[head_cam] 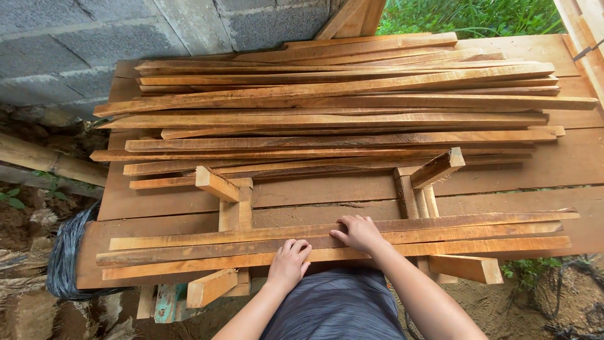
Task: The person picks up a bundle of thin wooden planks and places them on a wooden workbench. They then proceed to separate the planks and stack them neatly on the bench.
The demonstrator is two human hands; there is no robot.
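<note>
**Three slats laid in the jig, a large stack waiting behind**

Both hands rest on a row of long, thin wooden slats at the near edge of the worktop. The left hand (288, 263) lies palm down with its fingers curled over the nearest slat (189, 263), pressing rather than pinching. The right hand (360, 233) sits just beside it and slightly farther in, fingers spread flat across the middle slat (189, 249) and reaching toward the far slat (189, 237). Neither hand lifts anything.

These three slats lie side by side, touching, running left to right across two wooden block jigs: the left jig (234, 208) and the right jig (418, 189), each built of short offcuts, with angled blocks standing up behind the slats and more blocks poking out below the front edge.

Judging from the layout, only this small group has been set in place. Behind the jigs, well apart from the hands, a big loose pile of slats (340, 107) covers most of the plank worktop (566, 164), apparently yet to be handled.

Beyond the pile stands a grey block wall (94, 38); grass (465, 16) shows at the upper right. A dark bundle of netting (66, 258) hangs off the left edge.
</note>
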